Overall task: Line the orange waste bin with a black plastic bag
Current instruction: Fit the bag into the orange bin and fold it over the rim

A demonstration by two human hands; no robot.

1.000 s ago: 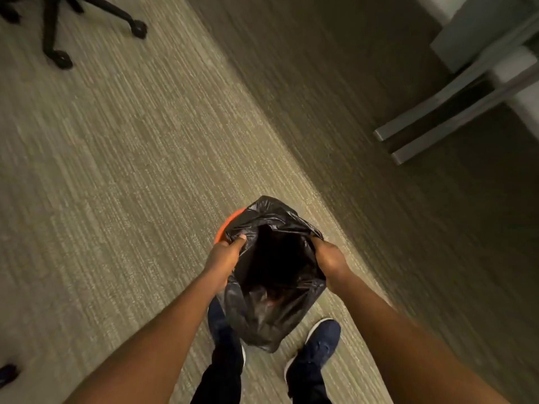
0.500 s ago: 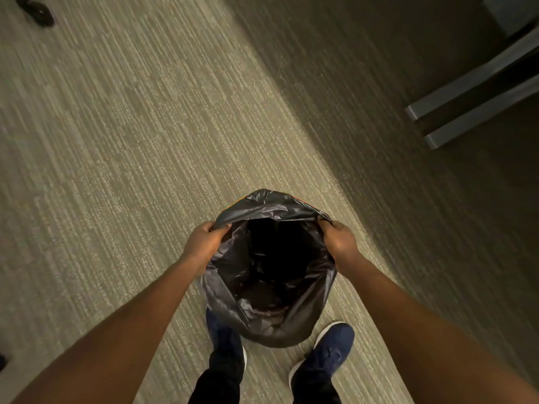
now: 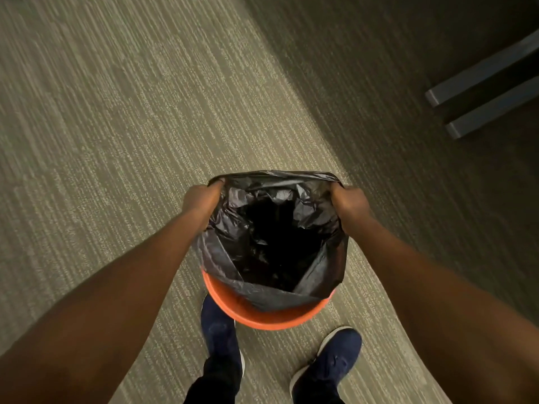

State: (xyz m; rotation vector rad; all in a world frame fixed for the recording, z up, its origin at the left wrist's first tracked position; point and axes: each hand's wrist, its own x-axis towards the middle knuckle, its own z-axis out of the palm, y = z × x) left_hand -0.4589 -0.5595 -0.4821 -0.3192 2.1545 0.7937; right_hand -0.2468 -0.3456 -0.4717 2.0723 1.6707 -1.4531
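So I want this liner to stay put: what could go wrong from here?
The bag is not over the near rim of the bin, so that edge may slip inside. The left hand and right hand stretch thin plastic, which might tear. The bin could tip.

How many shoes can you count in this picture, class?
2. The left shoe sits on the carpet, partly under the orange bin; the right shoe lies further right, clear of it.
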